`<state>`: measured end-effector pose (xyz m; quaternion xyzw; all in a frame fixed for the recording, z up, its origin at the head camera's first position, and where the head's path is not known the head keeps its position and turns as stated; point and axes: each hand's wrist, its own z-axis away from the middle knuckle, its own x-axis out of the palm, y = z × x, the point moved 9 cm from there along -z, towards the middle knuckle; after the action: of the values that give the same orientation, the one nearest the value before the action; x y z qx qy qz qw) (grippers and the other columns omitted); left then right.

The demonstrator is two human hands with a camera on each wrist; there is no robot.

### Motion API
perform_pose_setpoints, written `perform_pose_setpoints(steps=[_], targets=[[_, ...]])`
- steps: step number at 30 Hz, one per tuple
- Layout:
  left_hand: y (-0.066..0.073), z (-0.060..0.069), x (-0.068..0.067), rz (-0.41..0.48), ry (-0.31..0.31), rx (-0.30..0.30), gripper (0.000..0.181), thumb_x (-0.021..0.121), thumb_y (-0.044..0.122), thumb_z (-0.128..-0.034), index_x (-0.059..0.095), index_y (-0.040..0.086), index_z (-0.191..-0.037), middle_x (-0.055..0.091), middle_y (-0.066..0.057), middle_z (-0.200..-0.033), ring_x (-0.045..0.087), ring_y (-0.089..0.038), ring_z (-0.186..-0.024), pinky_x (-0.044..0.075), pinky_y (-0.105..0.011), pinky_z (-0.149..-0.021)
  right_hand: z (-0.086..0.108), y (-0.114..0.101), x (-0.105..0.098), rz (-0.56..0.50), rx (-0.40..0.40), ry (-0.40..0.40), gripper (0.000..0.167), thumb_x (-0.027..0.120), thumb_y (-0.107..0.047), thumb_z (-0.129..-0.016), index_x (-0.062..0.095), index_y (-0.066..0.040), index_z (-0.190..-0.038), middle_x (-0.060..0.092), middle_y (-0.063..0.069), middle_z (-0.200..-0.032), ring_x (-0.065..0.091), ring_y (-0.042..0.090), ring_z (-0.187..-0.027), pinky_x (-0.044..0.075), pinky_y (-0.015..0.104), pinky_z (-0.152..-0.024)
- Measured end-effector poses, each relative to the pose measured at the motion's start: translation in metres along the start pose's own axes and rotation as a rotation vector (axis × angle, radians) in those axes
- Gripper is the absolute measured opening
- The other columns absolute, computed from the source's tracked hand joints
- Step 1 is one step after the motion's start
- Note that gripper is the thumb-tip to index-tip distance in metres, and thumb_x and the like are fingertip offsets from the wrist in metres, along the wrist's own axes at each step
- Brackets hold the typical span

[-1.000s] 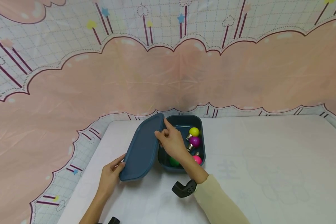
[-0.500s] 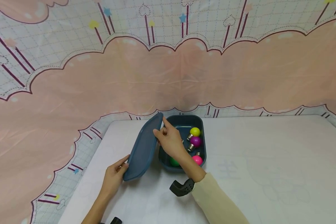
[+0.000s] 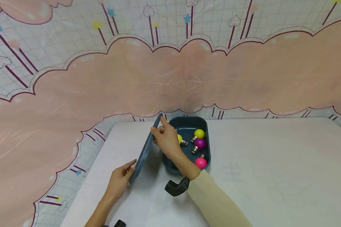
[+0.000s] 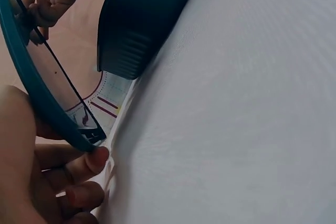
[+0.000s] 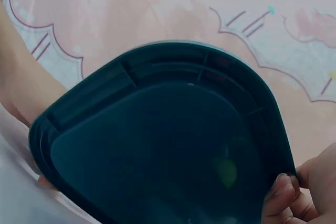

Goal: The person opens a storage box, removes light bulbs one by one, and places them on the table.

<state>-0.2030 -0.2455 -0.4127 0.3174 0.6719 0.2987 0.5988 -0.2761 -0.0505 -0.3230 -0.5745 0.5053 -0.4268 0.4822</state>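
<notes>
A dark blue lid [image 3: 144, 155] stands nearly edge-on to the head view, left of a dark blue box [image 3: 188, 121]. The left hand [image 3: 118, 183] pinches its near end; the right hand [image 3: 168, 138] pinches its far end, beside the box's left wall. In the box lie bulbs: yellow [image 3: 199, 133], purple [image 3: 200, 144], pink [image 3: 200, 162], and another yellow one [image 3: 180, 138] partly behind the right hand. The right wrist view shows the lid's rimmed underside [image 5: 157, 150]; the left wrist view shows the left fingers on the lid's edge [image 4: 44, 93].
A white tabletop [image 3: 272, 164] with faint printed marks lies under the box and extends to the right. Behind it hangs a pink and white patterned cloth [image 3: 187, 82]. Both wrists wear black devices, the right one [image 3: 177, 187] above the table near the box.
The lid has tilted from showing its broad face to nearly edge-on, its near end shifting right. The right hand moved slightly left, uncovering a yellow bulb; the green bulb is now hidden behind the arm.
</notes>
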Motion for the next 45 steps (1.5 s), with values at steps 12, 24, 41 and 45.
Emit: perform_pose_setpoints(steps=[12, 24, 41, 45], targets=[[0.034, 0.008, -0.036, 0.045, 0.117, 0.155, 0.026, 0.052, 0.011, -0.0995, 0.064, 0.006, -0.122, 0.06, -0.005, -0.073, 0.045, -0.013, -0.054, 0.035, -0.026, -0.046, -0.001, -0.005, 0.024, 0.069, -0.012, 0.017, 0.068, 0.064, -0.021, -0.094, 0.029, -0.004, -0.149, 0.059, 0.011, -0.062, 0.063, 0.029, -0.059, 0.043, 0.023, -0.048], [0.123, 0.037, -0.056, -0.037, 0.275, 0.552, 0.051, 0.069, -0.012, -0.0768, 0.062, 0.0, -0.126, 0.062, -0.004, -0.085, 0.052, -0.01, -0.065, 0.039, -0.019, -0.055, -0.001, -0.009, 0.039, 0.067, 0.001, -0.054, 0.065, 0.058, -0.025, -0.097, 0.026, -0.009, -0.152, 0.059, 0.006, -0.067, 0.06, 0.021, -0.062, 0.045, 0.022, -0.055], [0.1, 0.042, -0.087, -0.193, 0.484, 0.628, 0.048, 0.064, -0.016, -0.0784, 0.062, -0.002, -0.124, 0.063, -0.005, -0.072, 0.049, -0.008, -0.06, 0.039, -0.013, -0.058, 0.057, 0.05, 0.062, 0.232, 0.064, -0.276, 0.059, 0.058, -0.013, -0.096, 0.031, 0.007, -0.145, 0.062, 0.005, -0.065, 0.054, 0.008, -0.052, 0.038, 0.023, -0.049], [0.091, 0.041, -0.091, -0.201, 0.499, 0.586, 0.045, 0.063, -0.014, -0.0823, 0.062, -0.001, -0.126, 0.066, -0.01, -0.078, 0.053, -0.001, -0.067, 0.04, -0.009, -0.063, 0.064, 0.06, 0.07, 0.301, 0.059, -0.321, 0.061, 0.058, -0.013, -0.096, 0.029, 0.009, -0.145, 0.061, 0.002, -0.062, 0.052, 0.007, -0.05, 0.038, 0.023, -0.05]])
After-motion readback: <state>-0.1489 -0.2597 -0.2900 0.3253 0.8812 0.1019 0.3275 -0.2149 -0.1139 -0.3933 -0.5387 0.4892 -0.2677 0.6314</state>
